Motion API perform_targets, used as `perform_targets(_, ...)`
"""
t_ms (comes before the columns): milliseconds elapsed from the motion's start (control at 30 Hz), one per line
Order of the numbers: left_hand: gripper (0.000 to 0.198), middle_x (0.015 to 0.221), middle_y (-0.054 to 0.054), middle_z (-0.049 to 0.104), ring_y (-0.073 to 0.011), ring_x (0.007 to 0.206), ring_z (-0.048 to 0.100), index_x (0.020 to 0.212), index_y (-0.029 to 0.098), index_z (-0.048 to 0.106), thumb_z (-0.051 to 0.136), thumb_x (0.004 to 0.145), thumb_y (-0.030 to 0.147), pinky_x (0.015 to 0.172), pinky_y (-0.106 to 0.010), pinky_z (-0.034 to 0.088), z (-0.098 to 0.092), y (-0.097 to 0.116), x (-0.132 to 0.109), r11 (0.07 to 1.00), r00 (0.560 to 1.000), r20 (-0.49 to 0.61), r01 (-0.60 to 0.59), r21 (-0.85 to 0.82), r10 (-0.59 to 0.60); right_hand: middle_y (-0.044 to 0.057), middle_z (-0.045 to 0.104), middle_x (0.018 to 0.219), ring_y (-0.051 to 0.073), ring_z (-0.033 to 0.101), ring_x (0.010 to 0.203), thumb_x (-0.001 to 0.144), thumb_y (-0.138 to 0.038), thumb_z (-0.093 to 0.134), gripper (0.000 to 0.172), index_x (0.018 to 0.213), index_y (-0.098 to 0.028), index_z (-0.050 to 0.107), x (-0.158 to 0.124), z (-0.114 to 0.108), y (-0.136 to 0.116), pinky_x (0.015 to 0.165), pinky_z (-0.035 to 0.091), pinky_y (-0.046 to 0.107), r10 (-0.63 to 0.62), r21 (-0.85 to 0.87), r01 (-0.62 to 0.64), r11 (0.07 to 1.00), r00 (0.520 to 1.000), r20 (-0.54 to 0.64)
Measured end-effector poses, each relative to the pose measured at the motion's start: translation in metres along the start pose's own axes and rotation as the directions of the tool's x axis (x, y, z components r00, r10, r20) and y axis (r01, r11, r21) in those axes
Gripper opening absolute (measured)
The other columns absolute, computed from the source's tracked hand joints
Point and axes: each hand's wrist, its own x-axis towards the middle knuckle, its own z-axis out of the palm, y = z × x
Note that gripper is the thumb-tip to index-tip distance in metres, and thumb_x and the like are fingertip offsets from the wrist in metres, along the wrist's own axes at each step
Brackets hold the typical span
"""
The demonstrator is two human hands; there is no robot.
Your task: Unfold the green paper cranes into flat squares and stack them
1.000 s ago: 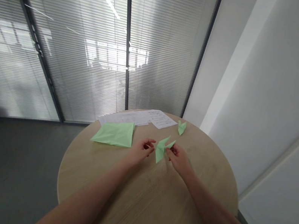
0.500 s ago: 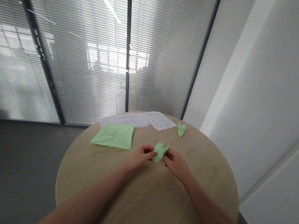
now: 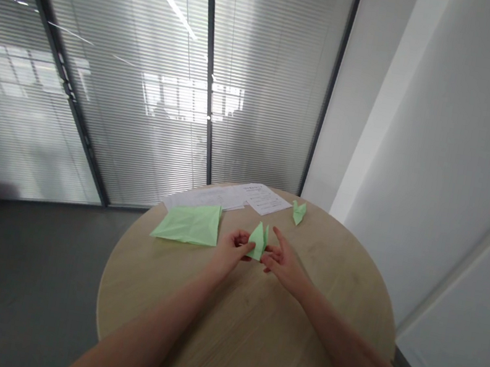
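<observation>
A piece of folded green paper [image 3: 256,242] is held up a little above the table, with pointed tips at its top. My left hand [image 3: 231,251] pinches its left side, thumb in front and the other fingers partly hidden behind. At its lower right edge, my right hand [image 3: 285,264] has the thumb and a bent finger against the paper, while the index finger points up, away from it. Beyond the hands, a small green folded-paper bird [image 3: 299,212] rests near the far right edge of the table.
The round wooden table [image 3: 291,354] carries a larger flat folded green sheet [image 3: 188,224] at left. Printed white papers [image 3: 265,199] lie overlapping at the far edge. Behind stands a glass partition with blinds [image 3: 270,87]; a white wall [image 3: 461,151] is on the right.
The folded paper has turned, so its tall pointed flaps now stand upright instead of spreading to the sides. My right index finger has lifted off and straightened.
</observation>
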Motion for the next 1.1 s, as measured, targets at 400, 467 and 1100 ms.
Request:
perform_targets(400, 0.054, 0.084, -0.004, 0.071, -0.0153, 0.073, 0.068, 0.113, 0.015, 0.062, 0.086, 0.070, 0.038, 0.062, -0.025, 0.056, 0.007, -0.003, -0.003, 0.997, 0.993, 0.105, -0.056, 0.046, 0.051, 0.002, 0.068, 0.090, 0.020, 0.069, 0.078, 0.074, -0.037, 0.082, 0.102, 0.158, -0.027, 0.026, 0.002, 0.002, -0.001, 0.072, 0.061, 0.035, 0.008, 0.062, 0.001, 0.998, 0.989, -0.147)
perform_targets(467, 0.054, 0.089, -0.006, 0.073, -0.0160, 0.075, 0.069, 0.113, 0.015, 0.063, 0.086, 0.070, 0.039, 0.063, -0.025, 0.056, 0.006, -0.003, -0.003, 1.000, 0.992, 0.121, -0.024, 0.011, 0.022, -0.001, 0.067, 0.083, 0.019, 0.069, 0.073, 0.073, -0.036, 0.082, 0.096, 0.154, -0.026, 0.032, 0.002, 0.002, -0.003, 0.073, 0.061, 0.036, 0.014, 0.063, -0.003, 0.998, 0.986, -0.168)
perform_targets(1100, 0.057, 0.096, -0.009, 0.076, -0.0171, 0.081, 0.069, 0.101, 0.013, 0.073, 0.094, 0.060, 0.048, 0.073, -0.029, 0.057, 0.005, 0.006, -0.009, 0.988, 0.965, 0.250, 0.106, -0.115, -0.074, 0.003, 0.070, 0.084, 0.018, 0.067, 0.073, 0.076, -0.052, 0.077, 0.039, 0.092, -0.021, 0.061, 0.000, 0.001, -0.009, 0.070, 0.058, 0.034, 0.046, 0.051, -0.039, 0.998, 0.989, -0.143)
